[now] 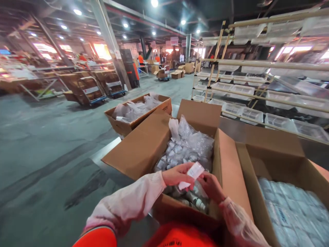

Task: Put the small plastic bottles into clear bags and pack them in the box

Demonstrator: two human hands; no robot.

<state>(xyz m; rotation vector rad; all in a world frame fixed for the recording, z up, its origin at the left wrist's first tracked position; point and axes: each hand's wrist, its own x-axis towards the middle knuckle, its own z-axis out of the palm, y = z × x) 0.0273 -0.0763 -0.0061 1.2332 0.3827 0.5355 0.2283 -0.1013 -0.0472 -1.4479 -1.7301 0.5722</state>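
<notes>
Above an open cardboard box [232, 171], my left hand [177, 175] grips a small white labelled packet [195, 170]. Its face carries faint print, too small to read, and another white piece shows beneath the fingers. My right hand [212, 187] is closed at the packet's right edge; its fingertips are partly hidden, and what they pinch is unclear. Clear plastic hangs just below the hands. Inside the box lie several small wrapped pieces [177, 154], crumpled clear plastic bags [196, 142], and small bottles with white ribbed necks [197, 202] near the front wall.
On the left stands another carton [123, 128] filled with plastic bags. A carton at right [280, 164] holds rows of wrapped packs [290, 209]. Racks with white baskets [232, 91] rise behind on the right. Loaded trolleys [89, 89] and a pillar [109, 41] stand across the floor.
</notes>
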